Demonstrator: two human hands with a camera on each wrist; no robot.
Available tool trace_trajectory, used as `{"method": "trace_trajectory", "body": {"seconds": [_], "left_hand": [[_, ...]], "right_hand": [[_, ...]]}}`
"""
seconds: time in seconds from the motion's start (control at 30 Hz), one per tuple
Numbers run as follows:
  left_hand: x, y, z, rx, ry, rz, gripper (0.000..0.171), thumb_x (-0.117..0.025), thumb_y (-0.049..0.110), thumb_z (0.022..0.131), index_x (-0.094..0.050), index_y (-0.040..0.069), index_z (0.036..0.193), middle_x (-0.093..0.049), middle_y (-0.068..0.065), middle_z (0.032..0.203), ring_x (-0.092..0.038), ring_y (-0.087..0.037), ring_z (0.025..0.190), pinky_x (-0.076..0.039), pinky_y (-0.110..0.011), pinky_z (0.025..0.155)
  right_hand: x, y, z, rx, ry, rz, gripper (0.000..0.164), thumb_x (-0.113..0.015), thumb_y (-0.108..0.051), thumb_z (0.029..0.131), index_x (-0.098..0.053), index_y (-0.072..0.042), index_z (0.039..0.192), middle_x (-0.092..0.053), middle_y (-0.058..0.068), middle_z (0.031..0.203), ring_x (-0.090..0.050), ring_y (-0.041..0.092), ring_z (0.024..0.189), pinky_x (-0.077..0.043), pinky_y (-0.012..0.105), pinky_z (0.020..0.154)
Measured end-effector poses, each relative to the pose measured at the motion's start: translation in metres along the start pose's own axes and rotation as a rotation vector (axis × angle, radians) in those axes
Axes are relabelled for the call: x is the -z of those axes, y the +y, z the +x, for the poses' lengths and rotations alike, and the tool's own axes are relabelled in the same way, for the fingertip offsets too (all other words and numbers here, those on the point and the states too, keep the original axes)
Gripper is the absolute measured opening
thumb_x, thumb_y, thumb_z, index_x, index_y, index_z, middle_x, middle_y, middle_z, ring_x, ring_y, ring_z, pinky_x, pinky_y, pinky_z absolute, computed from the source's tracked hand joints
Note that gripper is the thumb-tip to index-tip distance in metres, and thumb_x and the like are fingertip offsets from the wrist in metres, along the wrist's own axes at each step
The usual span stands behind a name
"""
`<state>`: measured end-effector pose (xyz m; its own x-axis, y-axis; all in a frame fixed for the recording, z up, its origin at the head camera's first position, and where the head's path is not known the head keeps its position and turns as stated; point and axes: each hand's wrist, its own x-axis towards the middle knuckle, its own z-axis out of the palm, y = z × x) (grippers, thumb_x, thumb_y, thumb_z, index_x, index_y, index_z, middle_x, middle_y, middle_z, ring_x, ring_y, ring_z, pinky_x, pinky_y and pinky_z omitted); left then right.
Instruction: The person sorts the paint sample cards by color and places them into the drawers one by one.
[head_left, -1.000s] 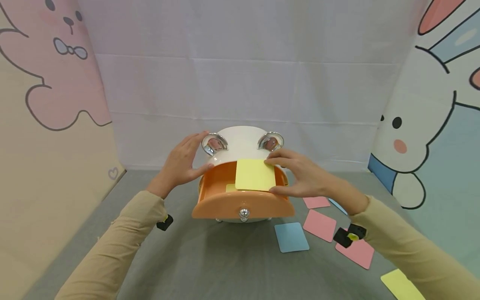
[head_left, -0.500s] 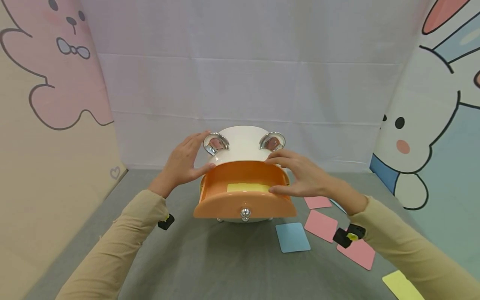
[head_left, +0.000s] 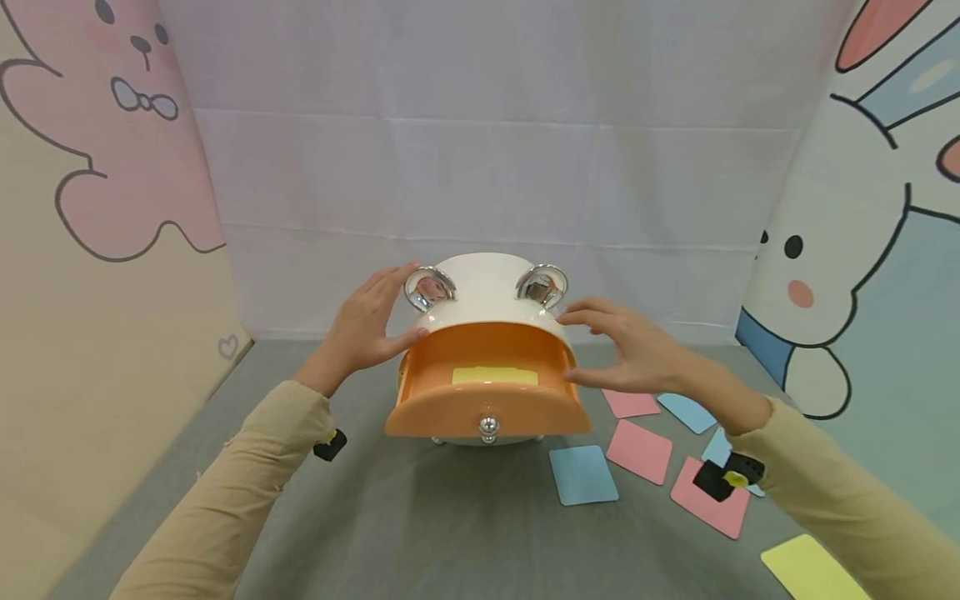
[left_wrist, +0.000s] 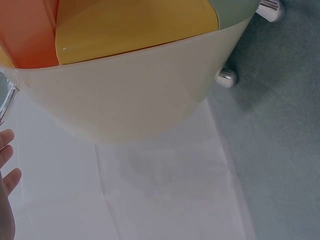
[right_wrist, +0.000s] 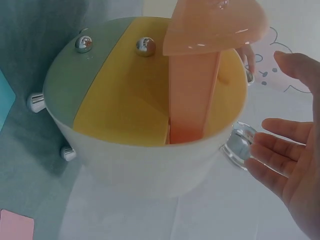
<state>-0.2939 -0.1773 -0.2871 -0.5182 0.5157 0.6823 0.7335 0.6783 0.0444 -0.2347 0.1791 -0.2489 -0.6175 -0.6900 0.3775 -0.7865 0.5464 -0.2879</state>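
Yellow card (head_left: pixel 495 376) is inside the pulled-out orange drawer (head_left: pixel 442 412), but the drawer's front hides its lower part, so I can't tell if it's one card or a stack. Neither hand is gripping anything: the left hand (head_left: pixel 363 325) is spread loosely by the white box (head_left: pixel 483 287), thumb at the opening's edge, and the right hand (head_left: pixel 626 346) is open just beside the other side. Can't say for sure if either one touches. The left wrist view only catches a few fingertips at its edge.

That drawer front also blocks the lower panels from above; the right wrist view shows them, yellow (right_wrist: pixel 125 95) and green (right_wrist: pixel 75 85). Over on the table (head_left: pixel 420 517), a black gadget (head_left: pixel 720 480) on the right wrist covers bits of a pink card (head_left: pixel 708 507) and a blue one (head_left: pixel 717 447). Another yellow one (head_left: pixel 810 567) is cut off by the bottom edge.
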Motion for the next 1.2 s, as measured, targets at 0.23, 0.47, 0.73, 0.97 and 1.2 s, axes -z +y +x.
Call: {"method": "trace_trajectory", "body": {"seconds": [0.23, 0.47, 0.73, 0.97, 1.2], "left_hand": [[0.000, -0.001, -0.001, -0.009, 0.012, -0.007, 0.085, -0.034, 0.067, 0.083, -0.034, 0.002, 0.138, -0.044, -0.014, 0.134, -0.041, -0.029, 0.121, -0.035, -0.047, 0.099], [-0.002, -0.002, -0.002, -0.017, 0.018, -0.007, 0.085, -0.035, 0.067, 0.083, -0.034, 0.002, 0.138, -0.044, -0.014, 0.135, -0.040, -0.030, 0.121, -0.035, -0.048, 0.099], [-0.004, -0.003, -0.003, -0.018, 0.022, -0.018, 0.085, -0.036, 0.067, 0.083, -0.034, 0.002, 0.138, -0.043, -0.013, 0.136, -0.040, -0.030, 0.121, -0.035, -0.048, 0.098], [-0.005, -0.003, -0.005, -0.001, 0.005, -0.012, 0.086, -0.033, 0.067, 0.083, -0.033, 0.002, 0.139, -0.043, -0.013, 0.136, -0.041, -0.029, 0.121, -0.036, -0.047, 0.098], [-0.004, -0.006, -0.007, 0.007, 0.001, -0.011, 0.086, -0.034, 0.068, 0.083, -0.033, 0.003, 0.139, -0.042, -0.013, 0.136, -0.040, -0.029, 0.122, -0.036, -0.048, 0.098]], "right_hand": [[0.009, 0.013, -0.030, -0.110, -0.006, -0.024, 0.056, -0.070, -0.030, 0.077, -0.051, -0.007, 0.125, -0.047, 0.010, 0.128, -0.048, 0.027, 0.111, -0.048, 0.047, 0.082], [0.017, 0.023, -0.070, -0.176, 0.016, -0.138, 0.060, -0.072, -0.031, 0.074, -0.051, -0.003, 0.123, -0.049, 0.011, 0.124, -0.053, 0.026, 0.102, -0.049, 0.044, 0.077], [0.010, 0.041, -0.135, -0.317, 0.068, -0.216, 0.064, -0.076, -0.035, 0.069, -0.053, -0.004, 0.120, -0.051, 0.008, 0.119, -0.055, 0.025, 0.094, -0.048, 0.043, 0.072], [-0.022, 0.063, -0.209, -0.454, 0.134, -0.256, 0.059, -0.081, -0.033, 0.063, -0.059, -0.004, 0.109, -0.058, 0.005, 0.105, -0.054, 0.015, 0.084, -0.047, 0.025, 0.065], [-0.049, 0.067, -0.261, -0.672, 0.060, -0.222, 0.063, -0.077, -0.036, 0.067, -0.057, 0.008, 0.108, -0.057, 0.020, 0.103, -0.054, 0.035, 0.084, -0.046, 0.043, 0.065]]}}
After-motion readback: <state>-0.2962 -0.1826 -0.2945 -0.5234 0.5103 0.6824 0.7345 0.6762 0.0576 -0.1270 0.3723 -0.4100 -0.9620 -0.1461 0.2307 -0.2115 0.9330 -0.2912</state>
